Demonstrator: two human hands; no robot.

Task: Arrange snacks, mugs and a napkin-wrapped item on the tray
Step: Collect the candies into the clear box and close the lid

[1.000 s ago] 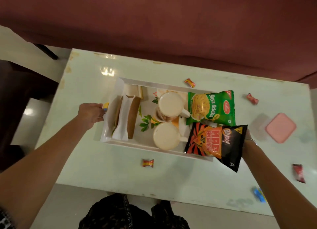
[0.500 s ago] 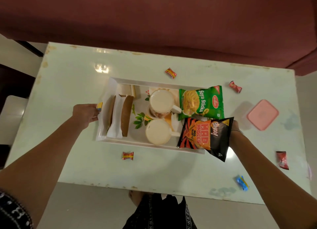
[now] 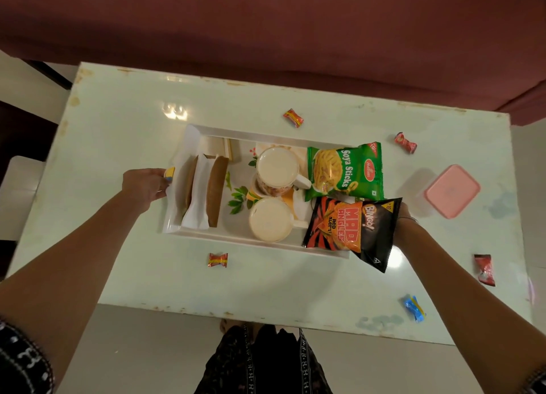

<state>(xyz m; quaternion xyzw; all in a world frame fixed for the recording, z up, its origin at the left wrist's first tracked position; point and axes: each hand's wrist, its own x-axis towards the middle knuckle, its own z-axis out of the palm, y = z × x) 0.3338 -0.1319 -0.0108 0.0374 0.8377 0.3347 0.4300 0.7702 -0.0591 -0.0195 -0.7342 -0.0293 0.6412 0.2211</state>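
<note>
A white tray [image 3: 254, 241] sits mid-table. On its left end lies a brown item wrapped in a white napkin [image 3: 201, 192]. Two cream mugs stand in the middle, one further back [image 3: 276, 166] and one nearer [image 3: 270, 219]. A green Soya Sticks packet [image 3: 345, 170] and a black Mad Angles packet [image 3: 351, 231] lie over the right end. My left hand [image 3: 144, 184] grips the tray's left rim. Only the wrist of my right hand [image 3: 403, 212] shows at the right end, its fingers hidden behind the black packet.
Wrapped candies lie loose on the table [image 3: 118, 122]: red ones behind the tray [image 3: 293, 117], at back right [image 3: 405, 142], in front [image 3: 217, 260] and far right [image 3: 484, 268], and a blue one [image 3: 415, 308]. A pink lidded box [image 3: 452, 190] sits right. A maroon sofa [image 3: 266, 24] stands behind.
The view has pulled back, so more of the table shows. Both hands stay at the tray's two ends. The items on the tray have not shifted.
</note>
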